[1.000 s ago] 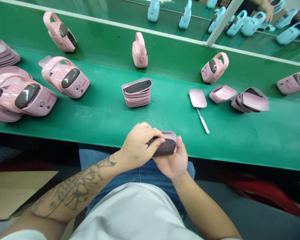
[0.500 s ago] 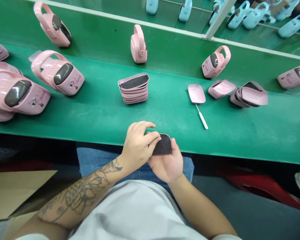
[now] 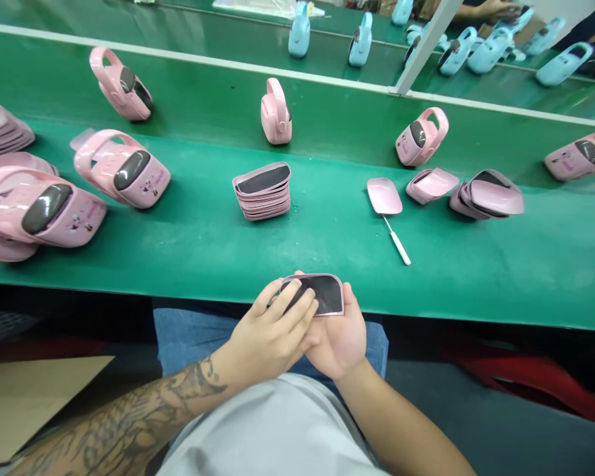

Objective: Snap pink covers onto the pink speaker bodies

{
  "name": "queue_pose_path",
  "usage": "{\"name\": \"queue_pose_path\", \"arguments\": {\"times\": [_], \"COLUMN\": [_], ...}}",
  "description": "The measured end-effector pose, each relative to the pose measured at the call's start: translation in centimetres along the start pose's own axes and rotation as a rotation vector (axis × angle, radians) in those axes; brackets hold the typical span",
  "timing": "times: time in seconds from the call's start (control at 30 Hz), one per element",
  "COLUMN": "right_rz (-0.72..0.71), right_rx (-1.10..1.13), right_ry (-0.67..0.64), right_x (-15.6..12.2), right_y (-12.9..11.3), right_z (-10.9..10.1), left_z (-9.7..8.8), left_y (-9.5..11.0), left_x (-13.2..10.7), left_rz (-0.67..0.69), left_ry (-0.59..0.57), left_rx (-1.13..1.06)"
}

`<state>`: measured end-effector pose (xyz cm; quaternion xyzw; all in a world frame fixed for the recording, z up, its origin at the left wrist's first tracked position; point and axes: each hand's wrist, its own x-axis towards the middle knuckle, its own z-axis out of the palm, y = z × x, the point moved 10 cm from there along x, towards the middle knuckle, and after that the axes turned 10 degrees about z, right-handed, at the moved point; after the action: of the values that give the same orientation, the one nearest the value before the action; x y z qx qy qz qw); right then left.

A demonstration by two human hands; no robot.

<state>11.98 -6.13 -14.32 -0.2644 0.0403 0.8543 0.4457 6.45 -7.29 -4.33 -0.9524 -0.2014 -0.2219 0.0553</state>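
A pink-rimmed panel with a black inner face (image 3: 330, 293) lies in my right hand (image 3: 340, 337) at the bench's front edge, gripped with the thumb at its right end. My left hand (image 3: 272, 327) lies over the panel's left part, fingers stretched out flat on the black face, hiding that end. Beyond my hands a stack of similar pink panels (image 3: 262, 205) stands on the green bench, a black face on top. To the right lies a white-handled screwdriver (image 3: 400, 248), its tip at a loose pink panel (image 3: 385, 196).
Pink handled housings with dark windows (image 3: 141, 175) stand at the left, and another pink housing (image 3: 276, 116) stands on the back ledge. More pink panels (image 3: 498, 198) are piled at the right. Light blue housings (image 3: 488, 53) stand beyond the pale rail (image 3: 327, 74), near another person's hand.
My left hand has gone from bent fingertips at the panel to fingers laid flat across it. More of the panel's pink rim shows. The camera view has shifted slightly.
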Motion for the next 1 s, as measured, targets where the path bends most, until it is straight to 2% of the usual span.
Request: {"name": "queue_pose_path", "arguments": {"times": [0.13,0.4,0.53,0.77,0.93,1.0], "right_rz": [0.013,-0.037,-0.026,-0.021,-0.068,-0.078], "right_rx": [0.021,0.005,0.025,0.046,0.061,0.062], "right_ry": [-0.042,0.019,0.012,-0.006,-0.027,-0.039], "right_x": [-0.2,-0.7,-0.7,-0.8,-1.0,-1.0], "right_y": [0.1,-0.4,-0.3,-0.5,-1.3,-1.5], "right_z": [0.4,0.0,0.0,0.1,0.0,0.0], "left_z": [0.9,-0.1,-0.6,0.7,-1.0,-1.3], "left_y": [-0.2,-1.2,-0.6,-0.7,-1.4,-1.8], "left_x": [-0.7,-0.6,-0.7,-0.7,-0.7,-0.6], "left_rz": [-0.022,0.037,0.087,0.064,0.084,0.093], "left_ry": [-0.044,-0.081,-0.031,-0.018,0.102,0.103], "left_rx": [-0.006,-0.057,-0.048,-0.093,-0.119,-0.134]}}
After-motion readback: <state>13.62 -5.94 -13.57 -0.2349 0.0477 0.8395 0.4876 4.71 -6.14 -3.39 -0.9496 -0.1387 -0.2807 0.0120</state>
